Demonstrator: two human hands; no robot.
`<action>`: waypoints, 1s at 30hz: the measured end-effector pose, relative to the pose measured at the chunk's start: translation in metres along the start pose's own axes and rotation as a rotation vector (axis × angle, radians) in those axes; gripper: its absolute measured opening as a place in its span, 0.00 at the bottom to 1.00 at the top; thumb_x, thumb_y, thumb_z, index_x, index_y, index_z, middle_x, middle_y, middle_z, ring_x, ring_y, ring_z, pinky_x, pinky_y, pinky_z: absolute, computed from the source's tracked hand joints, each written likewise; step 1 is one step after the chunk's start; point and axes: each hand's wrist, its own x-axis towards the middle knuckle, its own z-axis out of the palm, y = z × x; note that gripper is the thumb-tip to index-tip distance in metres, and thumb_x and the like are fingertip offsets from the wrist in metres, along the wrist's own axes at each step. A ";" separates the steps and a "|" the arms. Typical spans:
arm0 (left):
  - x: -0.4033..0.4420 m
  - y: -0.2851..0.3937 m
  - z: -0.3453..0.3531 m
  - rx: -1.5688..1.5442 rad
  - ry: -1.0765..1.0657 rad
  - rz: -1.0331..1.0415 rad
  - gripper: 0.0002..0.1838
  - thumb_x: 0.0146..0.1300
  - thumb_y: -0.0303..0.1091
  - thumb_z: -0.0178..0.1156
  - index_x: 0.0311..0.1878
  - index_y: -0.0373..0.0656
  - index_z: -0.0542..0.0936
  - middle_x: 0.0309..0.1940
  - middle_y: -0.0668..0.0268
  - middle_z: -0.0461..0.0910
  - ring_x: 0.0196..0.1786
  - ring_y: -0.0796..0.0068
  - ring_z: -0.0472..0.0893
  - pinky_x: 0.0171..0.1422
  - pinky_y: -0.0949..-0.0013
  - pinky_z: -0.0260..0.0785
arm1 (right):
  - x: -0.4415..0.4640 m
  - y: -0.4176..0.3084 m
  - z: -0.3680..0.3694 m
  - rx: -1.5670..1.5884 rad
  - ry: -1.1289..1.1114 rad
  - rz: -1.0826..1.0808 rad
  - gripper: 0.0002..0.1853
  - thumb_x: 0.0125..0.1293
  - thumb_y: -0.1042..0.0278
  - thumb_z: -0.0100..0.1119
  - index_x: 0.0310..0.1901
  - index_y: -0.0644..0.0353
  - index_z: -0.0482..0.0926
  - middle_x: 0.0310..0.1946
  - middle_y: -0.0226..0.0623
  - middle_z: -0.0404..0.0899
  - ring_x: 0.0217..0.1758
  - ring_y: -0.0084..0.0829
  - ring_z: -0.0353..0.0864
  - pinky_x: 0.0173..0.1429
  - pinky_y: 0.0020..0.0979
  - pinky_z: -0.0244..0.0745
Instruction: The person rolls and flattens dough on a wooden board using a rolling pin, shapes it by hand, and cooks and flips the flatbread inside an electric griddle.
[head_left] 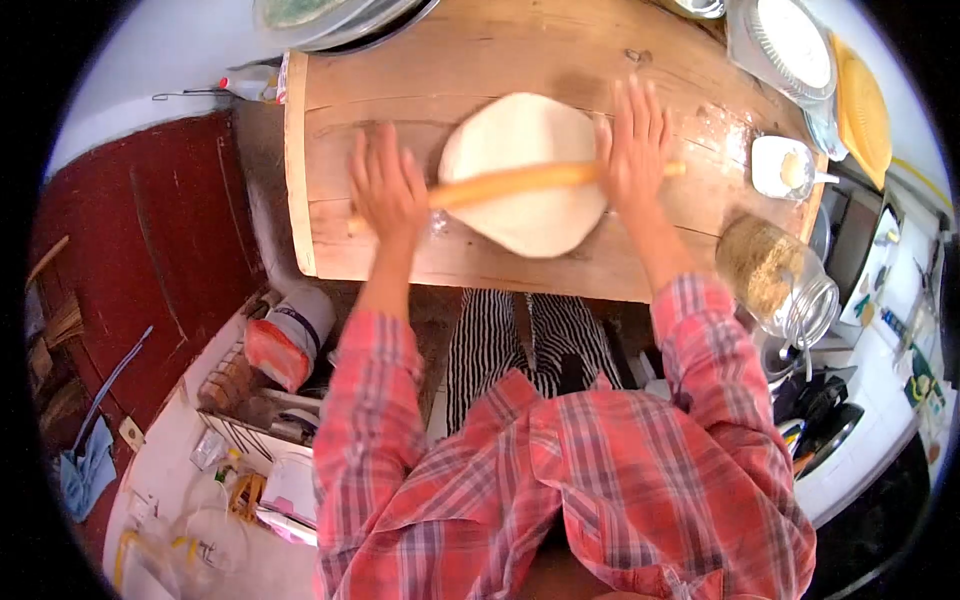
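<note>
A flat, roundish sheet of pale dough [520, 220] lies on the wooden table. Across it, slightly tilted, runs a thin wooden rolling pin [520, 184]. My left hand [388, 190] rests flat on the pin near its left end, fingers stretched forward and a little blurred. On the pin's right part lies my right hand [635, 148], its fingers also extended, beside the dough's right edge. Both palms cover the parts of the pin under them.
The wooden table [400, 75] has loose flour at right. A white container [782, 168] and a jar of brown powder [765, 270] stand on its right side. Metal plates [345, 25] are at the back left, a yellow tray [862, 110] at the far right.
</note>
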 end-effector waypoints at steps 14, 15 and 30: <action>-0.001 0.006 0.003 -0.078 -0.080 0.104 0.25 0.72 0.40 0.39 0.67 0.40 0.69 0.67 0.57 0.68 0.72 0.55 0.62 0.74 0.50 0.49 | -0.047 -0.010 -0.010 -0.025 -0.133 0.104 0.28 0.69 0.55 0.49 0.68 0.57 0.65 0.66 0.41 0.67 0.72 0.42 0.60 0.75 0.52 0.46; 0.035 0.006 0.011 -0.057 -0.025 0.137 0.23 0.71 0.39 0.42 0.65 0.42 0.71 0.65 0.57 0.70 0.69 0.55 0.66 0.72 0.51 0.54 | -0.016 -0.003 0.006 -0.066 -0.117 0.107 0.28 0.69 0.54 0.48 0.68 0.57 0.65 0.66 0.41 0.66 0.72 0.42 0.60 0.74 0.53 0.47; -0.015 0.011 0.006 -0.069 -0.182 0.126 0.28 0.71 0.46 0.44 0.69 0.40 0.66 0.70 0.58 0.64 0.73 0.56 0.60 0.73 0.48 0.49 | -0.050 -0.015 -0.006 -0.014 -0.136 0.116 0.31 0.68 0.50 0.50 0.68 0.59 0.64 0.67 0.43 0.65 0.73 0.44 0.58 0.74 0.55 0.44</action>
